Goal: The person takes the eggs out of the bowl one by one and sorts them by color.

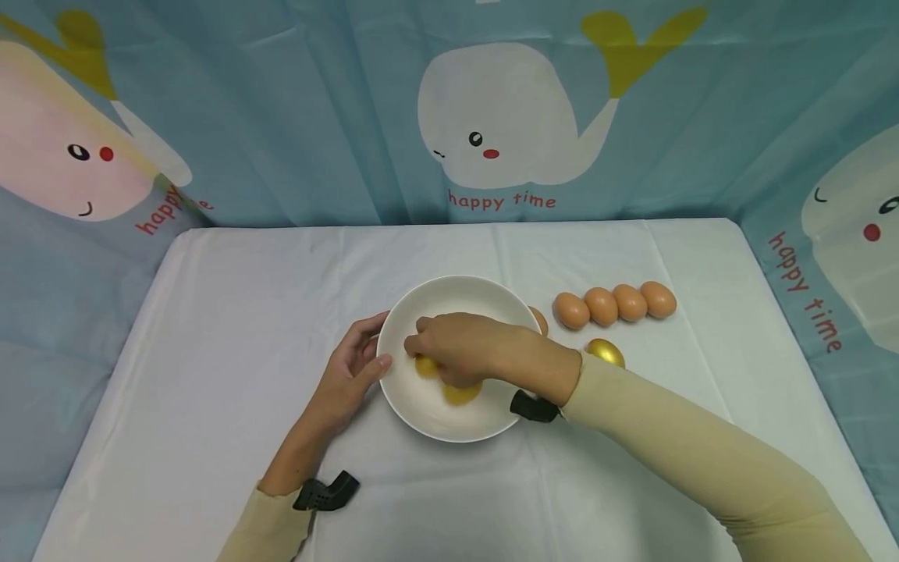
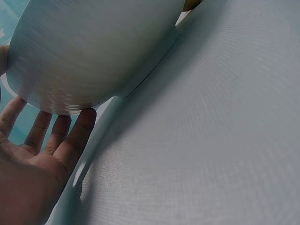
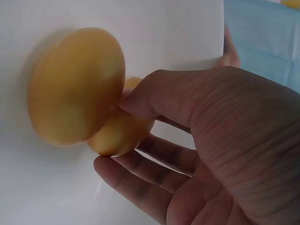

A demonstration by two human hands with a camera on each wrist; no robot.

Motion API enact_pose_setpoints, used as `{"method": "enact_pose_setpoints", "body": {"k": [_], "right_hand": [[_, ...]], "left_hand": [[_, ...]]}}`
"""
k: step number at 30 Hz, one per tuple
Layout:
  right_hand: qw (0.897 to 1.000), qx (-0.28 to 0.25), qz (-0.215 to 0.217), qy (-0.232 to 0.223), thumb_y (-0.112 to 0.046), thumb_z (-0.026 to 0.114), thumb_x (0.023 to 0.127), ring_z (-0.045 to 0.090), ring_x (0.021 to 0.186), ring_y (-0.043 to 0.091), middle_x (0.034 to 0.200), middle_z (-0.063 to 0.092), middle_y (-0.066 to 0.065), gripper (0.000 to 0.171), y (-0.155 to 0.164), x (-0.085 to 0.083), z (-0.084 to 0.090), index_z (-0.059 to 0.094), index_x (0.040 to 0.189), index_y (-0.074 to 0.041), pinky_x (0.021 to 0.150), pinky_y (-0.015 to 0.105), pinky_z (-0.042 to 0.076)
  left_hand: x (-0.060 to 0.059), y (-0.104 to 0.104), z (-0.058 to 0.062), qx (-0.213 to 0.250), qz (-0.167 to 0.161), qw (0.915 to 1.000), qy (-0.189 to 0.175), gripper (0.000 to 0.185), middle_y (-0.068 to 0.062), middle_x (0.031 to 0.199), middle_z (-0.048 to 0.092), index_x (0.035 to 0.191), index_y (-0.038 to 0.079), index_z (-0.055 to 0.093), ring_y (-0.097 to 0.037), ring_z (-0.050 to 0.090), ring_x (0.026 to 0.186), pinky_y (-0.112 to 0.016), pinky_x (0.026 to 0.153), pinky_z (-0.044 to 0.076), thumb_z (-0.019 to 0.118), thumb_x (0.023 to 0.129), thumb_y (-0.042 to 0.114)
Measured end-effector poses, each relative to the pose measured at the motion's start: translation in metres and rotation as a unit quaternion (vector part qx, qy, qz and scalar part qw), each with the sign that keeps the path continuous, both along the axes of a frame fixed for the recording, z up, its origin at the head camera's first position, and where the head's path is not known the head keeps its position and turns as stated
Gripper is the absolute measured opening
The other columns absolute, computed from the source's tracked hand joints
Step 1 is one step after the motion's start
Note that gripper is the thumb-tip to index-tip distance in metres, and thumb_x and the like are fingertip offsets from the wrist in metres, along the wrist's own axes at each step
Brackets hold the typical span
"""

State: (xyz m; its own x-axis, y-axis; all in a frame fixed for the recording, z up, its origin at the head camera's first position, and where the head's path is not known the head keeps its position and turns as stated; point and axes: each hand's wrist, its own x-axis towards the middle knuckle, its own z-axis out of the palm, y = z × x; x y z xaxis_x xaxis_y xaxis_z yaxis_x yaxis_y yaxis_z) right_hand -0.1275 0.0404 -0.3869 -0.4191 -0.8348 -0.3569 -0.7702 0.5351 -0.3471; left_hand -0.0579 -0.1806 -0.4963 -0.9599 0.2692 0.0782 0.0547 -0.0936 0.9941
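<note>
A white bowl (image 1: 469, 290) stands mid-table on the white cloth. My right hand (image 1: 460, 347) reaches into it and pinches a soft yellow yolk-like piece (image 3: 118, 133) between thumb and fingers. A second, larger yellow piece (image 3: 77, 86) lies against the first on the bowl's floor; in the head view one piece (image 1: 425, 367) shows under the fingers and the other (image 1: 461, 393) below the palm. My left hand (image 1: 350, 376) rests at the bowl's left side, thumb by the rim. In the left wrist view its straight fingers (image 2: 70, 136) touch the bowl's outer wall (image 2: 93, 51).
Several brown eggs (image 1: 615, 304) lie in a row right of the bowl, one more brown egg (image 1: 539, 319) peeks from behind its rim, and a golden egg (image 1: 605, 352) sits by my right wrist. A whale-print curtain (image 1: 492, 117) surrounds the table (image 1: 232, 312).
</note>
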Motion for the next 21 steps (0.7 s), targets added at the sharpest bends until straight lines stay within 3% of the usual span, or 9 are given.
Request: {"method": "enact_pose_setpoints", "body": {"k": [9,21], "right_hand": [[1.000,0.000,0.000,0.006,-0.003,0.069,0.093,0.059,0.095,0.020,0.114,0.065,0.005,0.040,-0.0023,-0.0015,-0.0013,0.067,0.130,-0.018,0.087,0.031,0.050],[1.000,-0.026,0.000,0.003,-0.004,0.070,0.091,0.058,0.093,0.019,0.109,0.063,0.004,0.036,-0.0023,-0.0059,-0.0009,0.067,0.125,-0.016,0.086,0.032,0.050]], "left_hand": [[0.0001,0.0000,-0.0022,0.010,-0.002,0.9999,0.006,0.062,0.000,0.155,0.049,0.160,0.004,0.037,-0.007,0.056,0.140,-0.024,0.102,0.060,0.056,0.102,-0.004],[0.0002,0.0002,-0.0011,0.007,0.000,1.0000,0.005,0.061,0.001,0.155,0.048,0.160,0.005,0.037,-0.006,0.056,0.141,-0.022,0.103,0.059,0.057,0.102,-0.002]]}}
